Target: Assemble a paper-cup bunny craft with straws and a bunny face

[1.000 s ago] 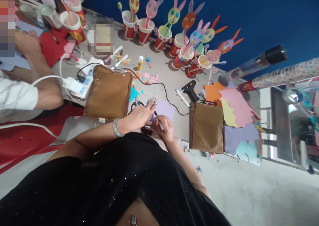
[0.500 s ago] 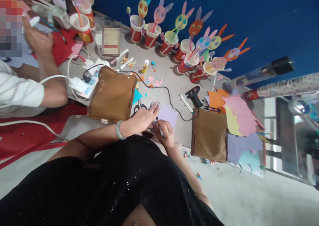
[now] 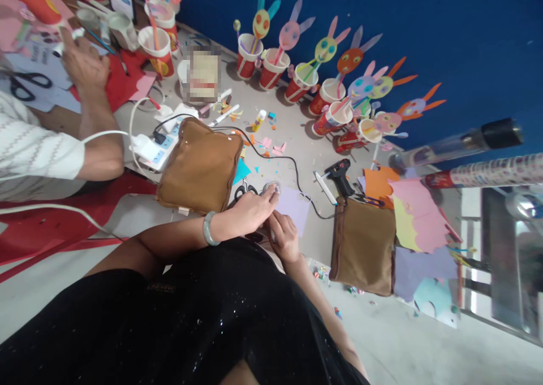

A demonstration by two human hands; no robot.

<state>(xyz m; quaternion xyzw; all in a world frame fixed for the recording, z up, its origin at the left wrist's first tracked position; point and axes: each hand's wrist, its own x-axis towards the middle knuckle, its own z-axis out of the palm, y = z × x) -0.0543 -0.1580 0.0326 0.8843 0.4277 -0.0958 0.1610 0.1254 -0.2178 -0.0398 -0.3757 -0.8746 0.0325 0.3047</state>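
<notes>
My left hand [image 3: 257, 208], a bangle on its wrist, reaches over the near edge of a sheet of light purple paper [image 3: 296, 205]. Its fingertips press on a small round clear object [image 3: 275, 186] at the paper's left side; most of that object is covered. Close by on the right, my right hand [image 3: 283, 235] is closed around a slim pen [image 3: 273, 238], whose tip is hidden behind the left hand. Black-handled scissors [image 3: 245, 190] lie just beyond my left wrist.
Brown cushions [image 3: 199, 167] [image 3: 363, 246] flank my hands. A glue gun [image 3: 340, 177] with a black cord, a glue stick [image 3: 258, 120] and paper scraps lie beyond. Red cups [image 3: 275, 71] with rabbit-faced spoons line the wall. A power strip [image 3: 163, 147] and another person's hand [image 3: 87, 63] are left.
The view has shifted, so the whole scene sits further right and slightly lower. My hands stay together at the paper; less of the pen shows now. The other person's hand remains at the left.
</notes>
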